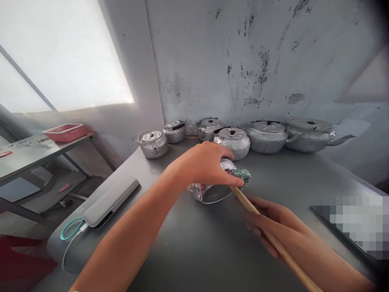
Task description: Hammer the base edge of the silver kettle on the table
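Note:
A small silvery metal pot [194, 191] with a thin wire handle sits on the grey table, mostly covered by my left hand [209, 164]. That hand curls over a silvery part of it and a green patterned wrap [243, 175], its thumb lying along the wrap. My right hand [273, 223] is wrapped round a long light wooden stick [281, 247]. The upper end of the stick reaches the wrap under my left thumb; its tip is hidden.
Several silvery kettles, one of them [234, 142] close behind my left hand, line the wall. A grey power bank [111, 202] with cables lies left. A dark flat object [337, 233] is at right. A pink basket [65, 132] stands on another table.

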Motion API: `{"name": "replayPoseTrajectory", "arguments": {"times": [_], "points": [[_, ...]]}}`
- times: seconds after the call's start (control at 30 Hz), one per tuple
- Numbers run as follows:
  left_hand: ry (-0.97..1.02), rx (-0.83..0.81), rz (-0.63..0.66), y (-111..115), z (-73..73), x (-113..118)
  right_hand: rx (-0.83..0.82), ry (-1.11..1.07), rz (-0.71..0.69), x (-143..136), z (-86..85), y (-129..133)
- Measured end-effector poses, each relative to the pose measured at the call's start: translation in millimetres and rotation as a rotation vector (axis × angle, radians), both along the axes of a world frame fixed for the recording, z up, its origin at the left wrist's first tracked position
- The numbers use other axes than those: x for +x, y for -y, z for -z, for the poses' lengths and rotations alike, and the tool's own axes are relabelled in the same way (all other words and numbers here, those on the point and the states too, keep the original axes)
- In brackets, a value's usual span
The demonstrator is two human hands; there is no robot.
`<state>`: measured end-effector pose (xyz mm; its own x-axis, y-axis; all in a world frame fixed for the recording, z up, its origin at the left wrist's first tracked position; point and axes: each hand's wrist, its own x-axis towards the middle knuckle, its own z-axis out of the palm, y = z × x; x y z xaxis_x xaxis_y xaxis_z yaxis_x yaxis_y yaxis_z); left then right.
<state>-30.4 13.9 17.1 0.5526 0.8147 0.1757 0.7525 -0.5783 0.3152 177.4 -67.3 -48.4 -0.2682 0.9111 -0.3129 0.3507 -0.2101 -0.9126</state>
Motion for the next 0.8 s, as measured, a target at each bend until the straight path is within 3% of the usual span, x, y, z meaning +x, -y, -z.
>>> {"name": "replayPoseTrajectory", "arguments": {"times": [0.23, 0.4, 0.57, 0.8], "points": [[0.018, -0.038, -0.050, -0.6, 4.3, 8.8, 0.106, 0.017, 0.025, 0.8, 11.4, 3.9], [-0.004, -0.036, -0.049, 5.1, -1.1, 6.6, 0.133, 0.036, -0.002, 7.2, 17.3, -0.7], [-0.021, -0.025, -0.068, 6.4, -5.6, 3.3, 0.098, 0.058, -0.014, 5.6, 12.2, -3.7], [-0.030, -0.030, -0.006, 1.5, 5.0, 9.9, 0.097, 0.073, -0.017, 2.6, 5.2, -4.5]]}}
